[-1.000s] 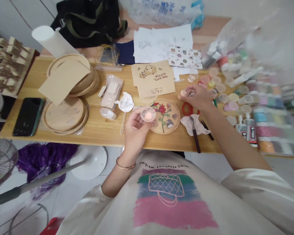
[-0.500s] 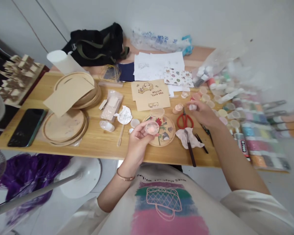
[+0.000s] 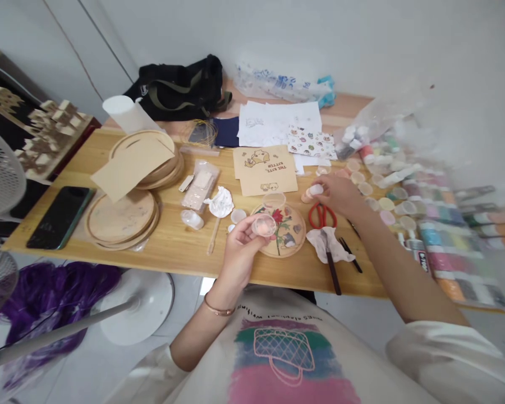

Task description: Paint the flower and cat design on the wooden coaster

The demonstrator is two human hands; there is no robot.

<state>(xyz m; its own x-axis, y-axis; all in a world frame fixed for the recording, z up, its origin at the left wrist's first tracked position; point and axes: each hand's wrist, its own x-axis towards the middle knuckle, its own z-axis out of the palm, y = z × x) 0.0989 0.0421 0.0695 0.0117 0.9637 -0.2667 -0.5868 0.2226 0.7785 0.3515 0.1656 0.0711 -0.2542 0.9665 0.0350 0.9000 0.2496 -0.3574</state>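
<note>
My left hand [image 3: 243, 247] is closed around a small clear plastic cup [image 3: 264, 225] with something pale pink in it. The cup is held above a round wooden disc [image 3: 292, 233] decorated with a red flower and green leaves. In the fingers of my right hand [image 3: 340, 193] is a small white cap [image 3: 316, 189]. It is right at a small peach-coloured pot [image 3: 307, 197], and I cannot tell whether they touch. Red-handled scissors [image 3: 322, 217] lie just below that hand. A dark-handled tool [image 3: 333, 275] rests on a crumpled tissue [image 3: 317, 241], with black tweezers [image 3: 350, 256] beside it.
Stacked wooden discs [image 3: 120, 221] and a phone [image 3: 59, 219] lie at the left. Printed brown cards [image 3: 267, 171] are at the middle back. Many little cups [image 3: 387, 217] and paint pots [image 3: 441, 258] crowd the right. A white wad [image 3: 221, 202] sits by a wooden stick [image 3: 212, 238].
My right hand has moved left with the white cap, to the peach-coloured pot. My left hand still holds the clear cup over the disc. The camera view has shifted slightly.
</note>
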